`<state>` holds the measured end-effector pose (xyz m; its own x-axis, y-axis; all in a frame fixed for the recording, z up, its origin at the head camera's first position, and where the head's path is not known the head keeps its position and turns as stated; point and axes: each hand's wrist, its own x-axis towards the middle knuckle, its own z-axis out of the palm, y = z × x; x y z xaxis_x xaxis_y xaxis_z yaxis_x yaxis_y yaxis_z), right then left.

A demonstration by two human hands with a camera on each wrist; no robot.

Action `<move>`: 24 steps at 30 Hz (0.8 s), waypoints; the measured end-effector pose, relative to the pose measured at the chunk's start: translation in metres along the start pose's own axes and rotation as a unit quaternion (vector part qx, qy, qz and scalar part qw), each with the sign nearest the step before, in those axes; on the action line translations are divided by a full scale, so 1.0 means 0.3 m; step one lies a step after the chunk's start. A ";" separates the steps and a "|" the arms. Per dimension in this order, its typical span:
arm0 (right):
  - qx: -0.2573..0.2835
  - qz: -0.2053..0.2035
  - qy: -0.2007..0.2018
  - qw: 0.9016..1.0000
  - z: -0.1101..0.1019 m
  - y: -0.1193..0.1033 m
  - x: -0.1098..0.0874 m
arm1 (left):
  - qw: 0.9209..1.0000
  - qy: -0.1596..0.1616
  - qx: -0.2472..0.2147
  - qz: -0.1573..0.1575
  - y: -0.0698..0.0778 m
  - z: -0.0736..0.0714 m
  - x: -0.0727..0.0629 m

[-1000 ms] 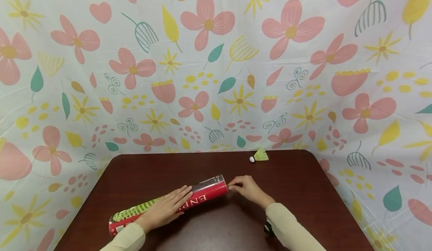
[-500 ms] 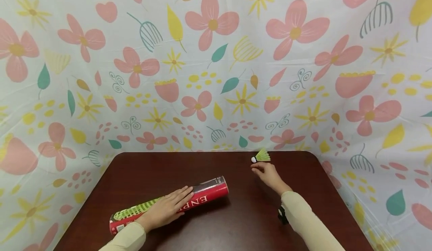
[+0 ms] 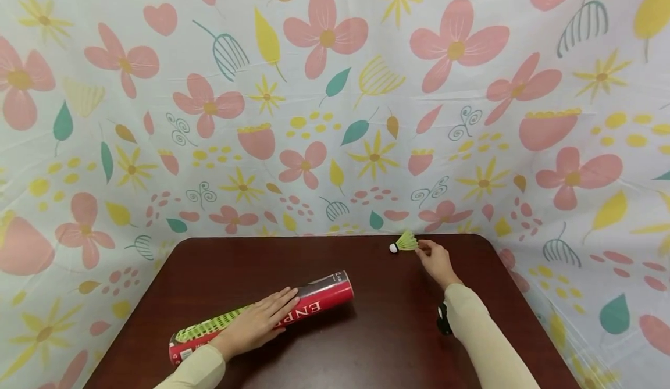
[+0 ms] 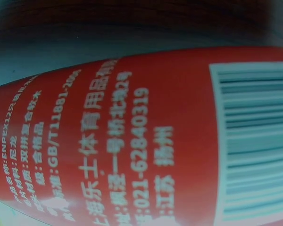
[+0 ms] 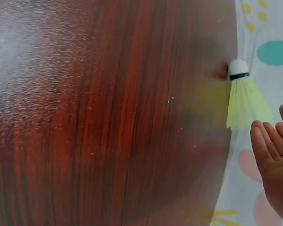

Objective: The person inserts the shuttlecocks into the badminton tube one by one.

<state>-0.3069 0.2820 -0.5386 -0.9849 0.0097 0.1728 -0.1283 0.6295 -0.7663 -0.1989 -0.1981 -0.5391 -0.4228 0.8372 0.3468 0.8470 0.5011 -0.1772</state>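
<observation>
A red and dark cylindrical shuttlecock tube (image 3: 327, 293) with a yellow-green mesh pattern lies slantwise on the table. My left hand (image 3: 256, 322) rests across its middle, fingers straight on top and thumb along the near side. In the left wrist view, the red tube (image 4: 179, 141) fills most of the picture, with white print and a barcode. Near the table's far edge lies a yellow-green shuttlecock (image 3: 404, 242) with a white head and a dark band. At its skirt is my right hand (image 3: 437, 263), fingertips right by the rim. The right wrist view shows the thumb and fingers apart beside the shuttlecock (image 5: 247, 101).
The dark brown wooden table (image 3: 377, 342) has rounded far corners. Behind it hangs a white curtain (image 3: 335, 127) printed with flowers and leaves, close to the far edge. A black device (image 3: 444, 318) sits at the right wrist.
My right hand has moved from the tube's right end to the shuttlecock, passing its head and reaching its skirt side. The left hand and the tube have stayed in place.
</observation>
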 end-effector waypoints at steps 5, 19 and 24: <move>0.009 0.040 -0.046 0.998 0.004 0.001 0.018 | 1.000 0.007 -0.002 0.003 -0.001 0.007 0.001; 0.006 0.045 -0.036 0.998 0.047 -0.027 0.036 | 1.000 0.007 -0.001 -0.011 -0.001 0.002 -0.003; -0.016 0.054 0.015 0.998 0.056 -0.034 0.026 | 1.000 0.008 -0.003 -0.015 0.000 0.001 -0.006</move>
<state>-0.3152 0.2625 -0.5398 -0.9888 0.1018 0.1090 -0.0171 0.6486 -0.7609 -0.1983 -0.1996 -0.5400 -0.4429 0.8186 0.3658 0.8360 0.5245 -0.1615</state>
